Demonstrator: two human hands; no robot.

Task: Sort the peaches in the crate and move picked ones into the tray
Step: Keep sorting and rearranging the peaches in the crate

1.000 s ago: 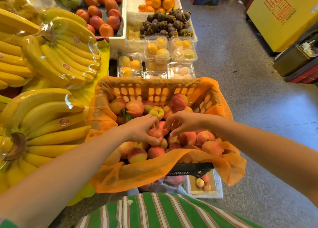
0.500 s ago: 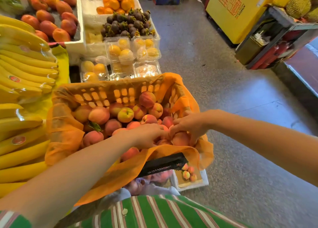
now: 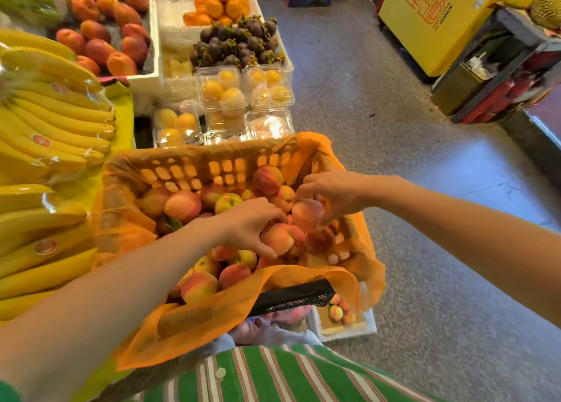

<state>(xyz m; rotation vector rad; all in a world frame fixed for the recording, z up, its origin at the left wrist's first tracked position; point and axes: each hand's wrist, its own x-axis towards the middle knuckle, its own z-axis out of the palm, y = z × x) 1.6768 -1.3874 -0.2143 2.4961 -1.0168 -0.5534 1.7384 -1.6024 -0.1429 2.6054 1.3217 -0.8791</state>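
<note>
Fruit stall display, seen from above.
Bagged bananas (image 3: 54, 122) fill nine o'clock, and a white foam box (image 3: 154, 37) of red-orange fruit sits at eleven. Mangosteens (image 3: 233, 45) and oranges (image 3: 218, 4) lie at twelve, above clear clamshells (image 3: 243, 89) of yellow fruit. A yellow carton (image 3: 425, 22) with red print stands at one, durians (image 3: 546, 4) at two, speckled floor (image 3: 394, 158) at three.

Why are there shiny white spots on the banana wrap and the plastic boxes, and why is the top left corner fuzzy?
Head view: light glints off the clear wrap on the bananas and off the plastic boxes; head view, top left: the green produce is smeared by blur, while the peaches stay fairly sharp.
</note>
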